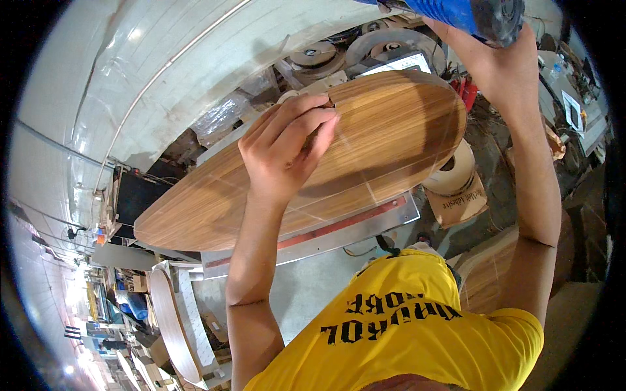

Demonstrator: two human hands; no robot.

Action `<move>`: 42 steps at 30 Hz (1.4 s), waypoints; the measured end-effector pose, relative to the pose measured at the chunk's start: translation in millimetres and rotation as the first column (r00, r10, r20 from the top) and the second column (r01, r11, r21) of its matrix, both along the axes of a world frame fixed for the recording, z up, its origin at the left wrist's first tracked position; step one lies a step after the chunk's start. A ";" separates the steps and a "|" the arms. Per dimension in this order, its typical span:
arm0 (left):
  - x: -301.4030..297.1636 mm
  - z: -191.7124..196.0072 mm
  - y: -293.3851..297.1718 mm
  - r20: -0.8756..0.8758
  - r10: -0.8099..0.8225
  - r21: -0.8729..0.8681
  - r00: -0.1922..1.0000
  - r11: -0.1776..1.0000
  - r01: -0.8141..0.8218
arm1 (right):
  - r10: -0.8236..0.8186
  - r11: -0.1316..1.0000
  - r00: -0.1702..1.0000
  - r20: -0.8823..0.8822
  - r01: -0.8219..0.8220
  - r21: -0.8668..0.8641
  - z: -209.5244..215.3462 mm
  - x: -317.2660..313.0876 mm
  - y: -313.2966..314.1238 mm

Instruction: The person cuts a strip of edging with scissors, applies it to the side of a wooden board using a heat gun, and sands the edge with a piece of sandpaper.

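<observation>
A long, rounded wooden board (385, 117) with striped grain lies across the middle, a few pale straight lines marked over it. Over its upper edge is my left hand (280, 143), thumb and fingers pinched together. A tiny dark bit shows at the fingertips, too small to name. At the top right, my right hand (499, 72) is raised and closed around a blue tool (450, 14) with a dark rounded end (497, 19). The picture's edge cuts this tool off, and my fingers behind it are mostly hidden.
Under the board runs a metal beam with a red strip (339, 228). A large roll (456, 173) sits on a cardboard box (460, 203) at the right. Several reels (313, 55) stand behind. More boards (173, 319) lie lower left; a cluttered bench (567, 85) stands far right.
</observation>
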State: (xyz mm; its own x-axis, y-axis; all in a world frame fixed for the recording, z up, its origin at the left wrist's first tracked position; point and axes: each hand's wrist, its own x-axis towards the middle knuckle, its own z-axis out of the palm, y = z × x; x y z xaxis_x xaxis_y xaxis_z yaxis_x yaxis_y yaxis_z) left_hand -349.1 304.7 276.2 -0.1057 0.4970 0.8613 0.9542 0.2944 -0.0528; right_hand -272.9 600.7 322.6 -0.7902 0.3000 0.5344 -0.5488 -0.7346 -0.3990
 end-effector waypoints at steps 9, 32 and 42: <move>5.4 -3.2 5.0 -0.033 0.113 0.043 0.993 0.993 -0.111 | -0.711 0.269 0.633 -0.306 0.647 0.713 -4.2 15.4 1.4; -3.7 0.9 -11.5 -0.017 -0.231 -0.040 0.973 0.972 0.231 | -0.764 -0.268 0.282 -0.580 0.679 0.684 10.0 38.0 -18.4; 11.9 7.5 -15.6 0.219 -0.193 -0.002 0.956 0.980 0.198 | -0.910 -0.148 0.215 -0.355 0.630 0.762 2.7 34.7 5.7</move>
State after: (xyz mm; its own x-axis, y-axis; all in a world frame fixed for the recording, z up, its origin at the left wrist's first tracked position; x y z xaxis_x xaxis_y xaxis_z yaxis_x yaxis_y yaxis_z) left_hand -337.2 289.1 283.7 -0.1870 0.5469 0.8161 0.9824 0.1020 0.1567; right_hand -238.2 606.4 325.4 -0.3796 0.4669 0.7987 -0.2838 0.7629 -0.5809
